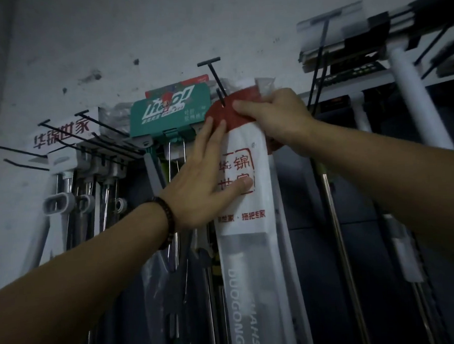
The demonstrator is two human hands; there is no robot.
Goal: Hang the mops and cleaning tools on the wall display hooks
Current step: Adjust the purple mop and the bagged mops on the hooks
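Observation:
A long white packaged mop (249, 223) with red characters and a red round top hangs down the middle of the wall. Its red top sits at the tip of a black wall hook (217, 79) that sticks out above it. My right hand (278, 116) pinches the red top of the package just right of the hook tip. My left hand (207, 173) lies flat against the white package lower down, fingers spread, thumb on the red print. A dark bead bracelet circles my left wrist.
A teal-carded mop (165, 114) hangs just left of the package. Further left, several grey-handled mops (63, 185) hang from black hooks under a white sign. More mops and metal poles (337, 231) hang at right; boxed tools sit on upper right hooks (345, 42).

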